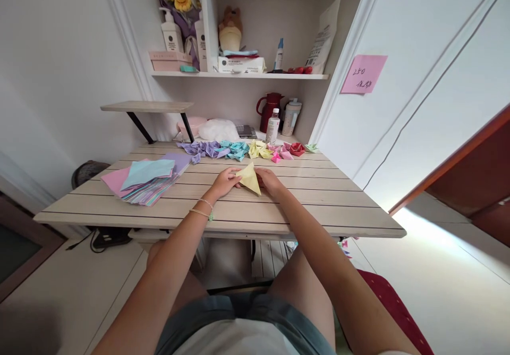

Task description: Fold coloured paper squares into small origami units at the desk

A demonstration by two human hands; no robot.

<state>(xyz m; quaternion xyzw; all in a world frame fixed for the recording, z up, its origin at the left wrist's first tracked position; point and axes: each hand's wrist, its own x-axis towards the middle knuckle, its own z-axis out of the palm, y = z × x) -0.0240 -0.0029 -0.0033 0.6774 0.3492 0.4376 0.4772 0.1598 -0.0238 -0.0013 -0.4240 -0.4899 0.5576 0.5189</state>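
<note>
A sheet of yellow origami paper (pixel 249 178), folded into a pointed triangular shape, is between my two hands just above the striped wooden table (pixel 319 206). My left hand (pixel 225 182) pinches its left edge with thumb and fingers. On the opposite side, my right hand (pixel 269 182) has its curled fingers against the paper, partly hidden behind it. Beyond the hands lies a row of folded paper pieces: purple ones (pixel 203 149), blue ones (pixel 235 150), yellow ones (pixel 260 149), pink ones (pixel 283 152) and a red one (pixel 297 149).
Left on the table is a fanned stack of coloured paper sheets (pixel 149 179). A small raised shelf (pixel 147 107) stands behind it. At the back are a clear bottle (pixel 273 125), a dark red jug (pixel 271 111) and a tumbler (pixel 292 117). A pink note (pixel 364 74) hangs on the wall.
</note>
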